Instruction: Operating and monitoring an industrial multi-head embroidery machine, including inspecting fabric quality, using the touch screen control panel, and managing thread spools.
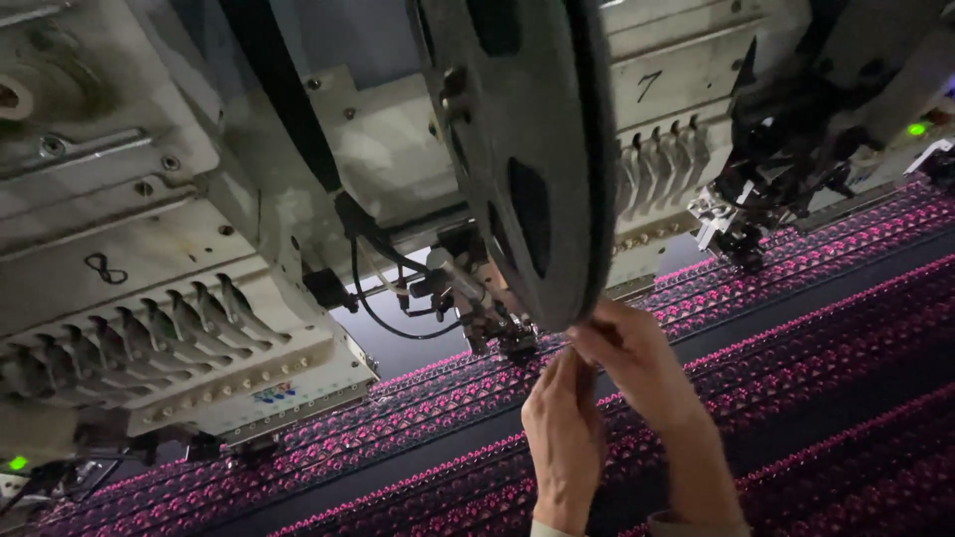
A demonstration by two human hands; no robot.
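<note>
Under the big reel (527, 149), our right hand (627, 358) pinches its lower rim; our left hand (562, 418) sits just below, its grip hidden.

I note both hands raised under the large grey reel (527, 149); fingertips of my right hand (637, 368) touch its lower rim, my left hand (562, 423) just below and beside. Above the fingers the reel blocks all passage. Left of the fingers, the needle assembly (487, 318) and black cable (373, 298) crowd close. Below and right of the fingers, open room lies over the pink-patterned dark fabric (816, 398). Far right, a second embroidery head (756, 209) hangs low.
</note>
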